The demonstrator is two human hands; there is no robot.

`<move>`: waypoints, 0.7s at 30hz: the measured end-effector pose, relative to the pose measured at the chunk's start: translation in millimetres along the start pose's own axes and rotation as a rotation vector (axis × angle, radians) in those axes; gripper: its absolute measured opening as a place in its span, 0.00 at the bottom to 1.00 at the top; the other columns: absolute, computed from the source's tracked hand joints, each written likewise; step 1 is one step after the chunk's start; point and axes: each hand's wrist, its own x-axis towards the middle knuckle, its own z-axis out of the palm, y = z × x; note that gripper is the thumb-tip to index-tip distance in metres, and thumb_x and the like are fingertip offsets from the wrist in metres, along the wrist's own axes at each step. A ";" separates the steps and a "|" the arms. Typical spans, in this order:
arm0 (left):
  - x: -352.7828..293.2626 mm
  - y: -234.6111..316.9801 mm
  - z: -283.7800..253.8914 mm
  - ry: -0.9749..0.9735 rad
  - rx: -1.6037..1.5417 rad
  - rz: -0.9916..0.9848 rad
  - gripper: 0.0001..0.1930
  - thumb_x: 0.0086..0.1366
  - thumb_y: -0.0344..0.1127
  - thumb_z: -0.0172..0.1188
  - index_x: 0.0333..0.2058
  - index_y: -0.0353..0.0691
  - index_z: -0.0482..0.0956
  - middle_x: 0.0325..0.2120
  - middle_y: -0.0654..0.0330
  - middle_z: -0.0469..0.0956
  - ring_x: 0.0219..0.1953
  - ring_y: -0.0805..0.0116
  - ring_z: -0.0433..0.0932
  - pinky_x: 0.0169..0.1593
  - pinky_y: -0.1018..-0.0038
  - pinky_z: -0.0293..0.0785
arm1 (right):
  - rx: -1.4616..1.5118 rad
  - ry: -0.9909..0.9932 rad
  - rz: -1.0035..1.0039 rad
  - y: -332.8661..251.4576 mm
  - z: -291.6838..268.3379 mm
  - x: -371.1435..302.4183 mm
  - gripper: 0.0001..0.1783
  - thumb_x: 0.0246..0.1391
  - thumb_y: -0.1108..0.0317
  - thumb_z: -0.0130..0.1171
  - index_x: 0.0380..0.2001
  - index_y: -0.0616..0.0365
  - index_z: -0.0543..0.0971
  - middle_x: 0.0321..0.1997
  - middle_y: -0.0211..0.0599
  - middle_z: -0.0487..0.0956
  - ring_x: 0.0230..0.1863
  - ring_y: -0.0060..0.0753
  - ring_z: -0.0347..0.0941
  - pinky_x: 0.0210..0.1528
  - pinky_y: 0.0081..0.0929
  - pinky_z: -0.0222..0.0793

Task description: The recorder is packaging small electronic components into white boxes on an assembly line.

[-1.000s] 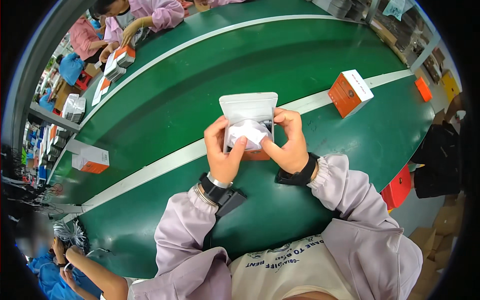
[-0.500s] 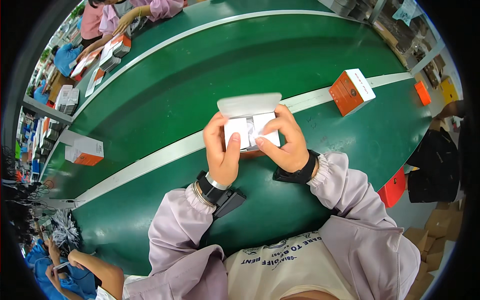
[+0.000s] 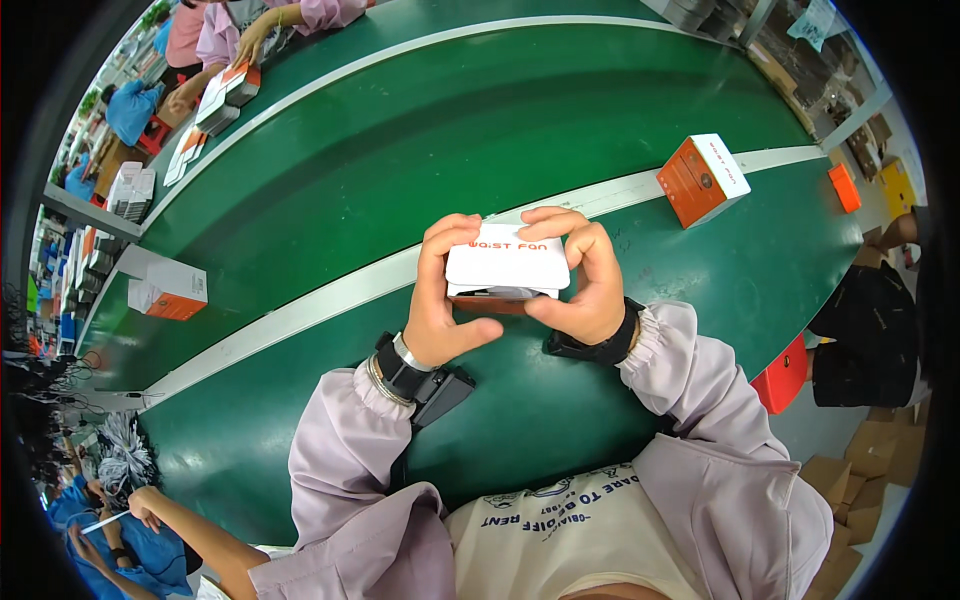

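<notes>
Between my two hands, over the near part of the green bench, is a small white and orange carton (image 3: 508, 266). Its white lid flap is folded down over the top, and a gap still shows along the near edge, with something dark inside. My left hand (image 3: 440, 295) grips the carton's left side, fingers on the far edge and thumb held off along the near side. My right hand (image 3: 585, 275) grips the right side, its fingers on the lid and its thumb at the near right corner. The contents are mostly hidden by the lid.
A closed orange and white carton (image 3: 700, 182) stands to the right by the pale strip (image 3: 620, 192). Another carton (image 3: 170, 288), flaps up, is at the left. Flat cartons (image 3: 225, 100) lie by a co-worker's hands (image 3: 255, 40) at the far left. A cable bundle (image 3: 127, 455) sits near left.
The lid flap, upright before, has come down over the carton's white inner contents. My fingers have shifted from inside the carton to its lid and sides.
</notes>
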 end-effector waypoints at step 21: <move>-1.6 -2.0 -1.7 0.126 0.097 0.025 0.14 0.48 0.28 0.52 0.36 0.37 0.65 0.38 0.54 0.66 0.41 0.65 0.66 0.43 0.73 0.64 | -0.405 -0.089 -0.134 -21.9 10.7 2.7 0.17 0.29 0.74 0.58 0.29 0.55 0.67 0.37 0.38 0.70 0.42 0.49 0.64 0.40 0.38 0.62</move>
